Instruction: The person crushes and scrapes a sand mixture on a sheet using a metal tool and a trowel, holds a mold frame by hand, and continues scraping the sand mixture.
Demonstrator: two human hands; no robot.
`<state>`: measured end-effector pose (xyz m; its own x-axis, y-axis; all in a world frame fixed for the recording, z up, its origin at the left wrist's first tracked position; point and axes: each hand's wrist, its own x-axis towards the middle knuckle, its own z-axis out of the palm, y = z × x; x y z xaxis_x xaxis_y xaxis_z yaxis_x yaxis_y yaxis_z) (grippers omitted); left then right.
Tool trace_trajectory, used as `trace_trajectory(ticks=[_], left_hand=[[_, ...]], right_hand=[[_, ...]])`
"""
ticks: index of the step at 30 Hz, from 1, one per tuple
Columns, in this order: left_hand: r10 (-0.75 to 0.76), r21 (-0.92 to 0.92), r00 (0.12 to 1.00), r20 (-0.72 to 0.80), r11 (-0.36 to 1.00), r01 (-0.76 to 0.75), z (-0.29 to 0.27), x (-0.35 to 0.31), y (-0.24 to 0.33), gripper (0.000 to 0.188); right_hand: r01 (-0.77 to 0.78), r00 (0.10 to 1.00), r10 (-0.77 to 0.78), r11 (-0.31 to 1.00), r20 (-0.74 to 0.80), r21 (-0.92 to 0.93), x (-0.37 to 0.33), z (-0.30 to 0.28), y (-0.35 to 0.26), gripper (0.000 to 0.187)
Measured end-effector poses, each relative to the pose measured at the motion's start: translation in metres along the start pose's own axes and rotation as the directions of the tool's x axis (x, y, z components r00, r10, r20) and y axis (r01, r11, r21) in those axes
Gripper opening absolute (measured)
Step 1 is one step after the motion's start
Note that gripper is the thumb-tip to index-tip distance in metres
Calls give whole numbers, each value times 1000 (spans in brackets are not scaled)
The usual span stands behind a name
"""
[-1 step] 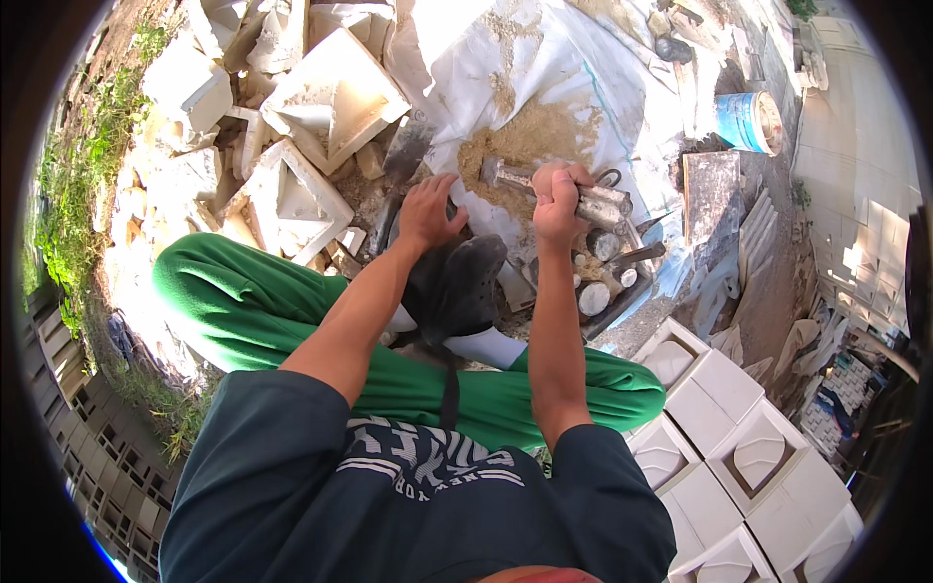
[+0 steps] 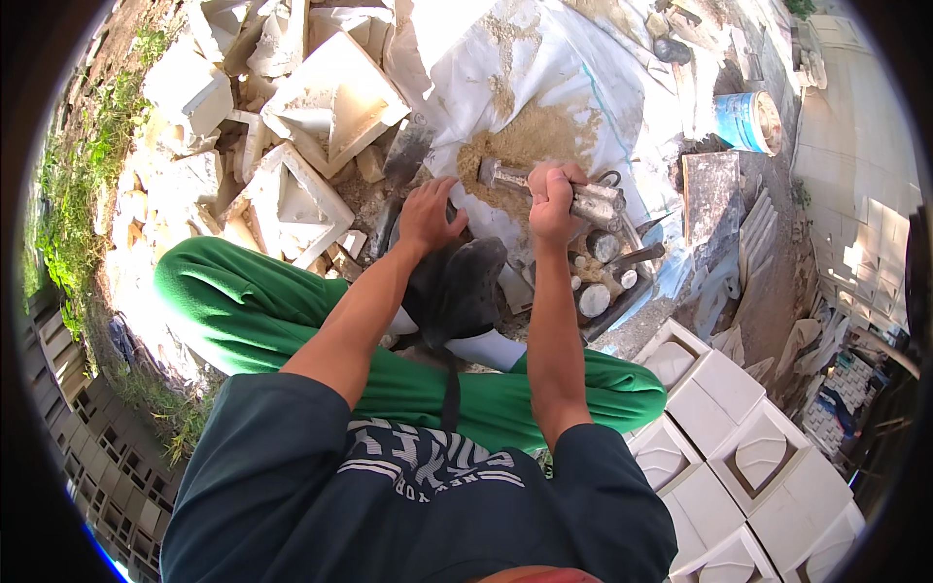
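My left hand [image 2: 426, 216] reaches down beside my black shoes [image 2: 462, 282]. Its fingers bend over something dark, with the thumb apart; what lies under the palm is hidden. In my right fist [image 2: 554, 199] is a grey, dusty bar-shaped tool [image 2: 507, 178], thumb on top. Its flat end points left over a heap of tan sand [image 2: 544, 136]. Just below and right of that fist, several round white-ended pieces [image 2: 593, 299] lie beside a dark-handled tool [image 2: 637, 256].
Broken white hollow blocks [image 2: 335, 102] pile up at the far left. A white sheet [image 2: 612, 97] lies under the sand. Stacked pale moulded blocks [image 2: 714, 403] stand at the lower right. A blue bucket [image 2: 741, 122] lies farther right. Grass [image 2: 73, 214] edges the left.
My right hand and the grey tool have shifted slightly left. My left hand has hardly moved.
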<state>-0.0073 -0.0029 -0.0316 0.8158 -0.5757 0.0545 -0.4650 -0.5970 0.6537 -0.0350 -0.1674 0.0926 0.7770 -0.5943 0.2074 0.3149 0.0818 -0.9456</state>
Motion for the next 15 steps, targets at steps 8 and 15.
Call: trace_trajectory(ticks=[8,15], left_hand=[[-6,-16,1000,21,1000,6,-4,-2,1,52],[-2,17,1000,14,1000,1,2,-3,11,54]], right_hand=[[68,996,-65,997,-58,40,36,24,-99,25],[-38,998,37,999,49,16,28,5,-8,26]])
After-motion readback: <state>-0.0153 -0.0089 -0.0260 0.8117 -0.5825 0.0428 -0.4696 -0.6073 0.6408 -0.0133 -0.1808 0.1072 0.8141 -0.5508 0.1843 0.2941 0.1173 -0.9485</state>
